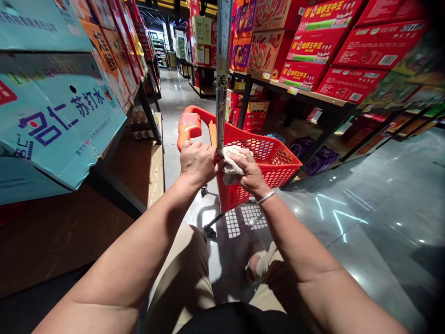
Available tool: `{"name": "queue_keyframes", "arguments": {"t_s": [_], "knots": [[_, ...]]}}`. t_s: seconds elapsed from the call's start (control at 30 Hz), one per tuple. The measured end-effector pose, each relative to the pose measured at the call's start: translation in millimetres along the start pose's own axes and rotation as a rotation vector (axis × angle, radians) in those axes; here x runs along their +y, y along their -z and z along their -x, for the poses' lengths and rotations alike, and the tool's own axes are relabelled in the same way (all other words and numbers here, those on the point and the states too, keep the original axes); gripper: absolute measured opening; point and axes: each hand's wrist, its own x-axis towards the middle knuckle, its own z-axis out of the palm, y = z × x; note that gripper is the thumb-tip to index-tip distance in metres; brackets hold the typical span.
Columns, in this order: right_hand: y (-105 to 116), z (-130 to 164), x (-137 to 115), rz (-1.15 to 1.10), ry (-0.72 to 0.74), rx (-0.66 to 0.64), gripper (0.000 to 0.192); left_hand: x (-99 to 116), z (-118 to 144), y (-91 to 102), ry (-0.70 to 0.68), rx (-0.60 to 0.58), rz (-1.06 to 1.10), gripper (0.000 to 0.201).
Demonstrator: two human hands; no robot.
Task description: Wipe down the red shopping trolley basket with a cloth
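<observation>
A worn metal pole (222, 79) rises upright in front of me, with scuffed, dark-stained patches along it. At its lower visible end my left hand (196, 162) is closed in a fist around it, thumb towards the cloth. My right hand (251, 174), with a silver bangle at the wrist, presses a crumpled off-white cloth (233, 160) beside the pole's lower end. The fingers partly hide the cloth and the pole's end. Just behind both hands stands a red plastic shopping cart (274, 162) with perforated basket walls and an orange-red handle (189, 125).
Light-blue cartons (52, 116) jut out close on my left, above a wooden lower shelf (156, 174). Red boxes (313, 41) fill a black-framed shelf on the right. Purple packs (314, 150) lie beneath it. A glossy grey floor (347, 222) runs between the shelves.
</observation>
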Motion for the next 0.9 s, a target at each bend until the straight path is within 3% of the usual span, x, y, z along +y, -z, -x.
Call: {"name": "queue_keyframes", "arguments": {"t_s": [0.1, 0.23, 0.37, 0.43, 0.5, 0.67, 0.77, 0.9], "knots": [[17, 7, 28, 0.094, -0.028, -0.088, 0.058, -9, 2, -1.0, -0.017, 0.001, 0.009, 0.034], [57, 29, 72, 0.314, -0.219, -0.201, 0.062, -18, 3, -4.5, -0.019, -0.001, 0.057, 0.031], [86, 47, 103, 0.505, -0.444, -0.254, 0.067, -13, 11, -8.2, 0.148, 0.123, 0.112, 0.042], [88, 49, 107, 0.543, -0.507, -0.240, 0.067, -4, 19, -9.5, 0.206, 0.203, 0.121, 0.052], [83, 47, 105, 0.560, -0.532, -0.213, 0.060, 8, 27, -10.7, 0.162, 0.224, 0.109, 0.051], [75, 39, 99, 0.550, -0.538, -0.225, 0.047, 34, 25, -15.3, -0.108, 0.076, 0.162, 0.050], [80, 37, 99, 0.554, -0.544, -0.271, 0.042, 40, 13, -16.8, -0.069, -0.023, 0.126, 0.055], [82, 22, 85, 0.497, -0.576, -0.287, 0.030, 34, 8, -23.0, -0.006, -0.081, 0.017, 0.043]]}}
